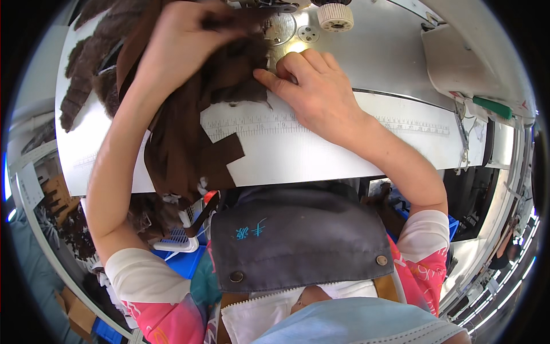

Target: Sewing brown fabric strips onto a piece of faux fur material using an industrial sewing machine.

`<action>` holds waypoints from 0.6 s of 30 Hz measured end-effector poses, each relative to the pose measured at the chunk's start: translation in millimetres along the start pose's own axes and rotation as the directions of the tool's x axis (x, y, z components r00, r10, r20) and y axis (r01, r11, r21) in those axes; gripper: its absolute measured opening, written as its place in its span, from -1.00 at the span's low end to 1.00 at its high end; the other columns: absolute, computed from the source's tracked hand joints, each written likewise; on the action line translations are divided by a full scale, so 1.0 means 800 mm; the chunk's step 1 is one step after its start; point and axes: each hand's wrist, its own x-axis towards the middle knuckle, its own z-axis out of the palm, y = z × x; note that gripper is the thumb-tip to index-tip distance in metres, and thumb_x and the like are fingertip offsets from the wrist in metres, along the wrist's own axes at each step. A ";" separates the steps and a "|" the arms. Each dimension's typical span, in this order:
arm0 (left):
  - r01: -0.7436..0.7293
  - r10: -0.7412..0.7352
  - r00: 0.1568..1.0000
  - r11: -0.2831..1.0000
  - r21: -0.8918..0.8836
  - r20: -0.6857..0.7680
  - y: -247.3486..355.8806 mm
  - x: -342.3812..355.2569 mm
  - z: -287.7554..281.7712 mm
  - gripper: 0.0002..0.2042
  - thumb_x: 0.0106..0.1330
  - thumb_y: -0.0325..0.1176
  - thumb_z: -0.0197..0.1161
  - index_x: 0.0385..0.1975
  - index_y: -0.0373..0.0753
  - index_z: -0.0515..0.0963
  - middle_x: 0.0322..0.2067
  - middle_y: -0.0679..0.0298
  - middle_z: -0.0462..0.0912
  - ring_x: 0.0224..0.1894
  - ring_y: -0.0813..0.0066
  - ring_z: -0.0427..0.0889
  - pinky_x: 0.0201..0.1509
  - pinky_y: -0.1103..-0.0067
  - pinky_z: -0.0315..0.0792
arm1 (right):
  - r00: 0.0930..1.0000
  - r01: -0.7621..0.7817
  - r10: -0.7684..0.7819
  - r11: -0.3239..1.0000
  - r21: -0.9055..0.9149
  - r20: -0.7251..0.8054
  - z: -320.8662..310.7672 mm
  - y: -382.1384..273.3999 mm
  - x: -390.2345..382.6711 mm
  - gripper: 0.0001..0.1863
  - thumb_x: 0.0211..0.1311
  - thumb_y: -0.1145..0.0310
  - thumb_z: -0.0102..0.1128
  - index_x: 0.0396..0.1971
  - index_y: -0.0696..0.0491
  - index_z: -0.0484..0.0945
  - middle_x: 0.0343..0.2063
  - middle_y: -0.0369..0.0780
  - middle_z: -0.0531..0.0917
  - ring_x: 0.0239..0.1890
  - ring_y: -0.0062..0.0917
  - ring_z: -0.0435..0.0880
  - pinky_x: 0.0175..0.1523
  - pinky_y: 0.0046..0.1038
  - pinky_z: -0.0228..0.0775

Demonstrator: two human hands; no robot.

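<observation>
Dark brown fur fabric (238, 69) lies bunched beneath the sewing machine's front parts, near the round needle plate (281, 27). My left hand (186, 43) is closed on the brown fabric at its upper left; motion blurs the fingertips. At the fur's right edge, the tip of my right thumb touches the material. The other fingers of my right hand (321, 94) are curled over the metal bed, and what they may hold is hidden. Flat brown cloth strips (180, 143) trail from the bundle toward me and over the table's front edge.
More fur pieces (86, 80) lie at the far left of the white table (321, 149), which has printed ruler scales. A pale ribbed knob (335, 18) sits on the machine. A green-handled tool (492, 107) is at the right. Below are a white basket (180, 235) and blue bins (186, 261).
</observation>
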 end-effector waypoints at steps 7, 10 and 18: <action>-0.568 0.563 0.798 0.583 0.581 0.215 0.017 -0.069 0.023 -0.58 -0.16 -0.48 0.13 -0.18 -0.31 0.57 -0.28 0.30 0.50 -0.33 0.39 0.51 -0.29 0.55 0.41 | 0.999 0.016 -0.019 0.996 0.092 0.039 -0.002 0.013 -0.001 -0.70 -0.09 0.48 0.13 -0.27 -0.02 0.63 -0.44 -0.33 0.39 -0.30 -0.49 0.37 -0.16 -0.48 0.22; -0.607 0.612 0.756 0.527 0.595 0.229 0.001 -0.068 0.025 -0.59 -0.16 -0.46 0.13 -0.20 -0.34 0.55 -0.19 0.30 0.53 -0.23 0.39 0.49 -0.18 0.54 0.39 | 1.000 0.002 -0.003 0.995 0.096 0.015 0.001 0.014 -0.002 -0.74 -0.09 0.48 0.13 -0.31 -0.04 0.63 -0.45 -0.34 0.37 -0.29 -0.50 0.37 -0.12 -0.45 0.22; -0.612 0.603 0.772 0.619 0.492 0.202 -0.016 -0.059 0.025 -0.61 -0.14 -0.51 0.11 -0.19 -0.36 0.54 -0.09 0.24 0.55 -0.08 0.32 0.49 -0.06 0.51 0.39 | 0.991 0.122 -0.127 0.983 -0.137 -0.029 -0.005 0.012 0.004 -0.82 -0.08 0.43 0.14 -0.39 0.05 0.60 -0.14 -0.35 0.52 -0.05 -0.48 0.41 0.09 -0.35 0.18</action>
